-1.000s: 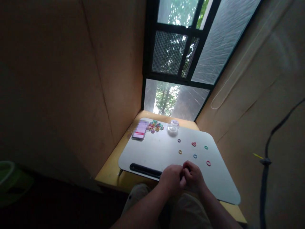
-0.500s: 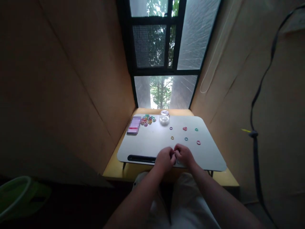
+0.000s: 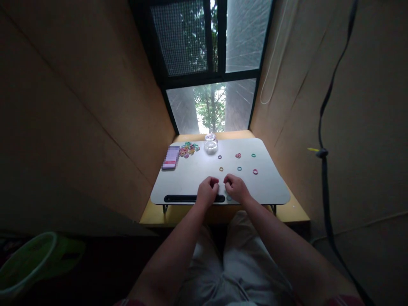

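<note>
In the head view, a clear jar [image 3: 211,147] stands near the far edge of a white tabletop [image 3: 188,179], with the window [image 3: 210,106] beyond it. Just left of the jar lies a heap of small coloured rings [image 3: 189,149] (green, pink and yellow among them), and farther left of it is a phone [image 3: 171,158], its screen blurred into blocks.

To the right of the jar and nearer the person, loose rings form two rough rows. The farther row has a purple ring [image 3: 219,157], a red cluster [image 3: 238,156] (seemingly more than one ring) and a green ring [image 3: 253,155]; the nearer row has a yellow ring [image 3: 221,169], a blue ring [image 3: 239,168] and a pink ring [image 3: 255,171].

Both hands are on the near side of the jar, slightly apart. The left hand [image 3: 208,190] is curled, over the black slot [image 3: 180,198]; the right hand [image 3: 235,187] is curled too, nearest the yellow and blue rings. Whether either pinches anything cannot be told (the fingertips are too small to read).
</note>
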